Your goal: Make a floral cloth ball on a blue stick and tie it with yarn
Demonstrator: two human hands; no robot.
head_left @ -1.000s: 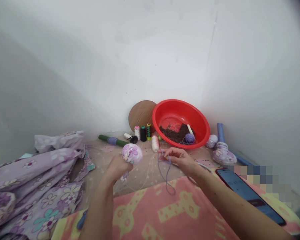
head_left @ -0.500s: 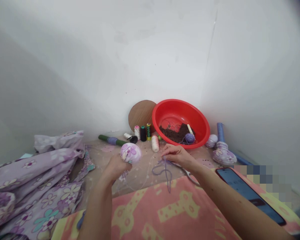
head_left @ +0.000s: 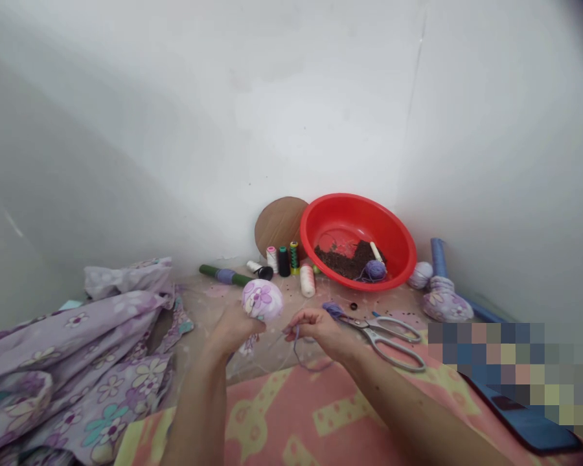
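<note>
My left hand [head_left: 230,333] is closed around the lower part of a rounded bundle of white and lilac floral cloth [head_left: 262,299]; the gathered cloth hangs out below the fist. Just to its right, my right hand [head_left: 315,327] pinches a strand of purple yarn [head_left: 297,353] between thumb and fingers. The strand loops down toward the pink and yellow cloth, apart from the bundle as far as I can see. Beside my right wrist lie grey-handled scissors [head_left: 393,359], their blades partly hidden by the hand. A small heap of purple yarn [head_left: 333,309] sits by the blades.
A red basin [head_left: 408,262] with dark crumbs and a purple yarn ball [head_left: 374,270] leans at the back. Thread spools [head_left: 284,261] stand left of it. Floral fabric [head_left: 97,336] is piled at left. A phone [head_left: 534,424] and another cloth bundle [head_left: 447,304] are at right.
My right hand has moved left with the yarn, closer to the cloth bundle. The scissors now show more fully. My left hand keeps its grip, and the view has shifted slightly.
</note>
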